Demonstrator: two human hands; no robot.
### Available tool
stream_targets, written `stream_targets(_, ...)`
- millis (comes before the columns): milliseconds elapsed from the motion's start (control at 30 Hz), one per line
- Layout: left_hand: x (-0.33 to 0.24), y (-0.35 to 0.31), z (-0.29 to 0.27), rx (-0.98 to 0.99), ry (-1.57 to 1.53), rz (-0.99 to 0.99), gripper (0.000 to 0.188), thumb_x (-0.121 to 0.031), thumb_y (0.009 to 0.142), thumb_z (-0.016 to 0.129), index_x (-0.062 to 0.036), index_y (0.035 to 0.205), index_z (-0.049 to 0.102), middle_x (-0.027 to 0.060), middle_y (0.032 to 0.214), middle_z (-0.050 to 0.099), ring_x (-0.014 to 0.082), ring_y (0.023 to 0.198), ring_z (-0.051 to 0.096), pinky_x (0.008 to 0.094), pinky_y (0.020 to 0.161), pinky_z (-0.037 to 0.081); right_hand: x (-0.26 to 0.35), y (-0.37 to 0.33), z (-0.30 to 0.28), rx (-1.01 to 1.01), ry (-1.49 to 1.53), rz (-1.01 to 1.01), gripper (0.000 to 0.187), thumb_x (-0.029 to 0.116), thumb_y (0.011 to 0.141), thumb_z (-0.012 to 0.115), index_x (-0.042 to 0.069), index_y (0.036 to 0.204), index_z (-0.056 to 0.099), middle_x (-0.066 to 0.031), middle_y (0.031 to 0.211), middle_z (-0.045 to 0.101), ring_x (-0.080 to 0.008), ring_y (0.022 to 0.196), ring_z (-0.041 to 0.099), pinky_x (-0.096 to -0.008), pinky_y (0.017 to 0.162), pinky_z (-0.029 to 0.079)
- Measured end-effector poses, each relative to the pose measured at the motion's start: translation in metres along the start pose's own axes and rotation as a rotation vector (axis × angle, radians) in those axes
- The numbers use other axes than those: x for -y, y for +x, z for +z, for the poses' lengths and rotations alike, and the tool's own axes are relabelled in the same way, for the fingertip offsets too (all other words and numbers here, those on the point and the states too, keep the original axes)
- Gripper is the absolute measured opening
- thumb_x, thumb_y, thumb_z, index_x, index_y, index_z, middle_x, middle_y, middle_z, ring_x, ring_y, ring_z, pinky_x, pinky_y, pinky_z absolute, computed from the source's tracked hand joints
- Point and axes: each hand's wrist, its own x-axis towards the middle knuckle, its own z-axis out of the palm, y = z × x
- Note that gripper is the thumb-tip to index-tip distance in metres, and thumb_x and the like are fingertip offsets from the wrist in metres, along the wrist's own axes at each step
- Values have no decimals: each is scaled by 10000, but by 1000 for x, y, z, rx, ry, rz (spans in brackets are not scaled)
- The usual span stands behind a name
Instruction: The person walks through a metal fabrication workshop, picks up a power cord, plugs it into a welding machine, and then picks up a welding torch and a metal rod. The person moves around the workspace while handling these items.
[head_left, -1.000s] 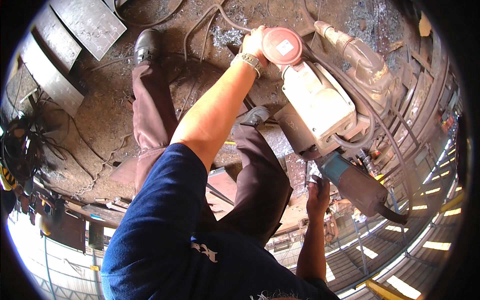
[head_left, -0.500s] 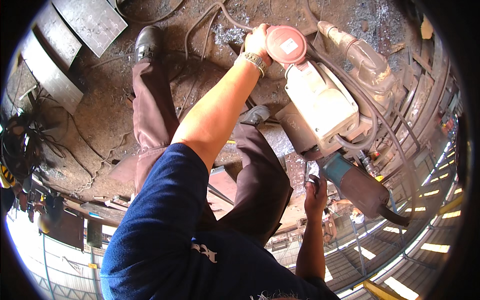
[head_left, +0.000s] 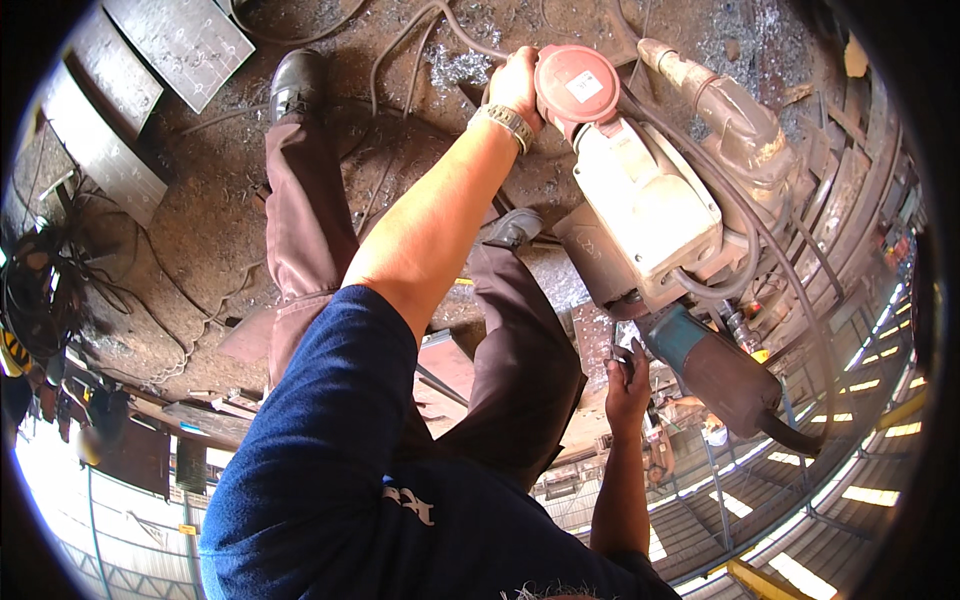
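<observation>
My left hand [head_left: 514, 88] is closed at the side of a red round cap [head_left: 578, 84] with a pale label. The fingers curl behind it around what looks like an industrial plug; a cable [head_left: 459, 32] runs up to this grip. The cap joins a dirty white socket box [head_left: 645, 205]. Lower down, my right hand [head_left: 627, 385] has bent fingers, dark at the tips and apart, below a bright shiny patch. Just right of it is a power tool's teal and brown motor [head_left: 715, 368]. Whether those fingers touch anything is too small to tell.
A large dusty plug [head_left: 725, 115] with its cable stands right of the box. Metal plates [head_left: 185, 50] lie at far left, above a dark cable heap [head_left: 45, 275]. Metal shavings [head_left: 465, 68] and loose cables cover the dirt floor around my boots [head_left: 298, 85].
The red cap and socket box have shifted slightly right and up in the picture. My left hand stays beside the cap. My right fingers have spread slightly and dropped away from the shiny patch.
</observation>
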Motion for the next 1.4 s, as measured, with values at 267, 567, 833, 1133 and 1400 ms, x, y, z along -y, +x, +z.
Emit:
stream_targets(267, -3, -18, 9, -33, -18, -87, 312, -286, 897, 479, -13, 1033, 547, 115, 962, 635, 223, 876, 620, 362, 767, 503, -7, -1, 6, -17, -7, -10, 473, 27, 882, 563, -27, 1323, 401, -157, 1092, 592, -192, 955, 594, -298, 821, 490)
stream_targets(567, 3, -16, 10, -56, -114, -41, 337, -316, 915, 468, -16, 1043, 554, 86, 974, 650, 218, 894, 626, 350, 781, 512, -10, 4, 9, -2, -34, -12, 458, 34, 882, 568, -23, 1311, 418, -158, 1085, 597, -193, 929, 597, -296, 804, 492)
stream_targets(833, 3, -19, 7, 12, -70, -103, 322, -342, 934, 478, -63, 1059, 581, 68, 1037, 658, 192, 914, 631, 343, 792, 518, -14, 4, 10, 14, -31, 4, 445, 45, 887, 566, -22, 1304, 425, -160, 1086, 600, -191, 919, 599, -299, 797, 494)
stream_targets(1133, 15, -3, 1, 82, -159, -66, 293, -290, 905, 555, -123, 1118, 442, 60, 999, 608, 209, 913, 617, 389, 750, 539, -8, 5, 11, -34, -7, 2, 421, 42, 886, 569, -30, 1282, 445, -132, 1070, 608, -170, 912, 590, -279, 808, 481)
stream_targets(1400, -5, -12, 6, 71, -70, -141, 224, -309, 895, 514, -100, 972, 533, 57, 860, 622, 222, 800, 621, 386, 724, 541, 63, -21, -56, -357, -78, -300, 578, 126, 773, 709, -63, 1235, 417, -191, 1231, 487, -280, 1108, 500, -390, 948, 403)
